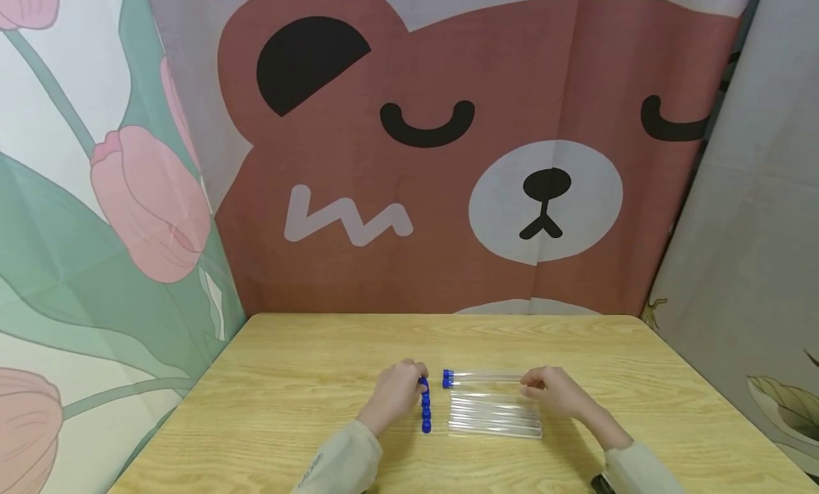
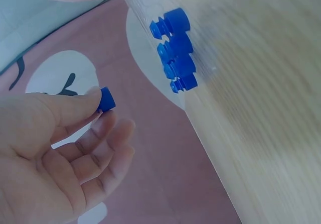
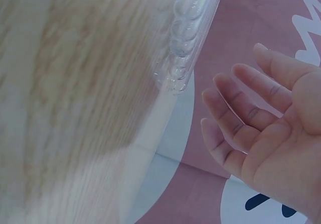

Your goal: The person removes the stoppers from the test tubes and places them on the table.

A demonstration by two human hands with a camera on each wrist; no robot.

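Observation:
My left hand pinches a blue stopper between thumb and fingertip, above the table. Under and beside it, several more blue stoppers stand in a line; the left wrist view shows their ribbed plugs and wider heads. Two clear test tubes with blue stoppers in their left ends lie side by side toward the back. Nearer me lies a row of several clear test tubes without stoppers. My right hand is over the right ends of the stoppered tubes; in the right wrist view its fingers are spread, relaxed and hold nothing.
Everything lies on a light wood-grain table. Behind it hangs a cloth with a brown bear print, and a tulip-print cloth hangs at the left. A dark object shows beside the right sleeve.

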